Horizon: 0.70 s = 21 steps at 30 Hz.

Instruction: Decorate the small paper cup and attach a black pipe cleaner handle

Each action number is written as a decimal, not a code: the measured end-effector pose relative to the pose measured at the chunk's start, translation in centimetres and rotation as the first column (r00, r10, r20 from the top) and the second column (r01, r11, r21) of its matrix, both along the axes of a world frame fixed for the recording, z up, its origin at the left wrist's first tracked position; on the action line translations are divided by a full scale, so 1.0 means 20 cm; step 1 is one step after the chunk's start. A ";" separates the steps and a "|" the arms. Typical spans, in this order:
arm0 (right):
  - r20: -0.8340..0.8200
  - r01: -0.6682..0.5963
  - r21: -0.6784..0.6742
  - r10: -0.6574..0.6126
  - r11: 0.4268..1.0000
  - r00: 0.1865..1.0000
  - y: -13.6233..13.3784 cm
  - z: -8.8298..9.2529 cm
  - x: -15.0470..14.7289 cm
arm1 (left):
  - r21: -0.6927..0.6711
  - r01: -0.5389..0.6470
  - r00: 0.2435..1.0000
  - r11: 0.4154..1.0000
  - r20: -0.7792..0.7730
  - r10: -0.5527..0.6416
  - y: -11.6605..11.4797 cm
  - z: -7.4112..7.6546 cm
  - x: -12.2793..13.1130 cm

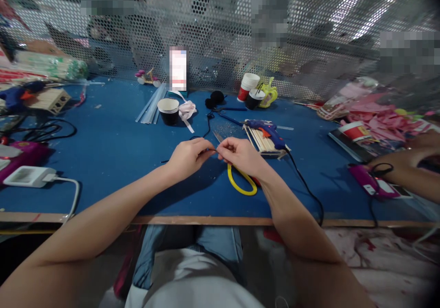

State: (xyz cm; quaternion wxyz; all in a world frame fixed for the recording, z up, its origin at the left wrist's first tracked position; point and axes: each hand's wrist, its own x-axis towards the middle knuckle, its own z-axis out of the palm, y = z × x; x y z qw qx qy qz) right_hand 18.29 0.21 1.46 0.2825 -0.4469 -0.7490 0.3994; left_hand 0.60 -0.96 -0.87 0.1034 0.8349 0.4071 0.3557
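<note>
My left hand and my right hand meet near the middle of the blue table, fingertips pinched almost together. Between them runs a thin dark strand, gripped by my left fingers; its far end reaches my right fingertips. A piece of black cord lies just behind my left hand. Under my right hand rest scissors with a yellow handle, the blade tip showing behind the fingers. To the right, a blue glue gun lies on a small rack of wooden sticks.
Behind stand a black cup with pink ribbon, clear glue sticks, a phone, black pompoms and stacked paper cups. A white plug sits left. Another person's arm reaches in from the right.
</note>
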 end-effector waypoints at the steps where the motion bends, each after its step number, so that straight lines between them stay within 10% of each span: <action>1: 0.018 0.001 0.019 -0.001 1.000 1.000 0.00 0.00 0.00 | 0.002 -0.001 1.000 1.000 -0.005 0.001 0.00 0.00 0.00; 21: -0.004 0.195 0.519 -0.226 0.832 0.974 -0.01 -0.03 -0.02 | -0.026 -0.060 0.987 0.998 0.150 0.063 -0.01 0.03 0.00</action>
